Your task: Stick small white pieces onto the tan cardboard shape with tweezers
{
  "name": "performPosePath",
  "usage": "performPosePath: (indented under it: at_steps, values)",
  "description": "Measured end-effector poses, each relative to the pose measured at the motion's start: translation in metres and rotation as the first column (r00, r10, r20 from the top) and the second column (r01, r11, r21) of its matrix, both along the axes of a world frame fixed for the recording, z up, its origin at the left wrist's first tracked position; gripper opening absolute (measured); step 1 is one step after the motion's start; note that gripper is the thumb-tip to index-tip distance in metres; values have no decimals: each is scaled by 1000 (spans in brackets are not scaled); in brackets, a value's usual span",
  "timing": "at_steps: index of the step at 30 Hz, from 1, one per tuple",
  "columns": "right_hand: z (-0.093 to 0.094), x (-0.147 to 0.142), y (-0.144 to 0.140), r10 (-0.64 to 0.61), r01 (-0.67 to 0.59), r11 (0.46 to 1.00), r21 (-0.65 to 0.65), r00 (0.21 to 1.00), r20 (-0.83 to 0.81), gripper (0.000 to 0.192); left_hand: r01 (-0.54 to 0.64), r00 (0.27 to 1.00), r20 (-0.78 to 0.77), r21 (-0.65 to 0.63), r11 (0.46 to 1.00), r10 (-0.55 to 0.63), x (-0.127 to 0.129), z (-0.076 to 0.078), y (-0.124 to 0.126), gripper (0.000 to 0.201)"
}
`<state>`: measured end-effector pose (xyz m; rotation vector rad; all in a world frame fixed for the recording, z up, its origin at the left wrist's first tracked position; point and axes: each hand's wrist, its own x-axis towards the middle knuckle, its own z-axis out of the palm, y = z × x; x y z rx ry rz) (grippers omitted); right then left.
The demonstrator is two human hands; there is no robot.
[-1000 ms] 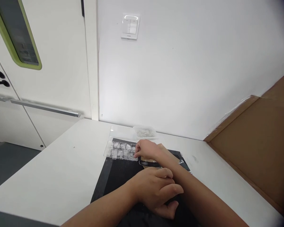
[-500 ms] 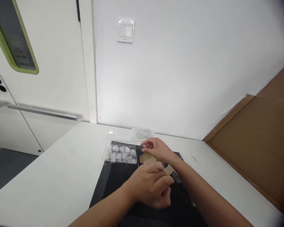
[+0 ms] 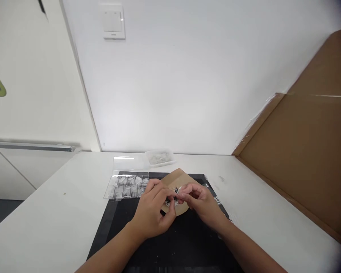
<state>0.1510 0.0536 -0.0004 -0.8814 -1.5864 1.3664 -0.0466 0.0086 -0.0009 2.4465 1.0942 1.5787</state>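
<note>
Fingers (image 3: pixel 170 196) pinch a small clip (image 3: pixel 176 190), orientation unclear.

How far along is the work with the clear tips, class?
Done: several compartments of the clear divided box already hold clear pieces. In hand: left hand and right hand pinch a tiny item over the brown card. Left: the small tub still holds pieces.

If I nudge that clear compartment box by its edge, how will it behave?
The clear compartment box looks like thin, stiff plastic, so probably light and apt to slide on the black mat. Its lid seems open, so the small clear pieces inside might spill if it's jolted.
</note>
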Motion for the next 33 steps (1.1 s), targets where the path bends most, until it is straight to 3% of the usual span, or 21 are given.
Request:
performPosePath:
  at_steps: [5, 13, 20, 25, 33]
  values:
    - [1, 0, -5, -8, 10, 997, 80, 1000, -27, 34, 64, 998, 29, -74, 995, -63, 1, -4, 3, 18]
    - [-4, -2, -7, 73, -83, 995, -58, 985, -159, 37, 109, 991, 96, -227, 968, -89, -2, -7, 4, 14]
    - [1, -4, -12, 122, -135, 989, -66, 978, -172, 37, 184, 968, 218, -271, 945, -126, -1, -3, 3, 5]
    - [3, -2, -12, 132, -143, 987, -76, 982, -134, 38, 227, 956, 261, -368, 902, -134, 0, -1, 2, 10]
    - [-1, 3, -7, 127, -127, 992, 3, 984, -124, 29, 280, 910, 413, -577, 767, -22, 4, -2, 0, 20]
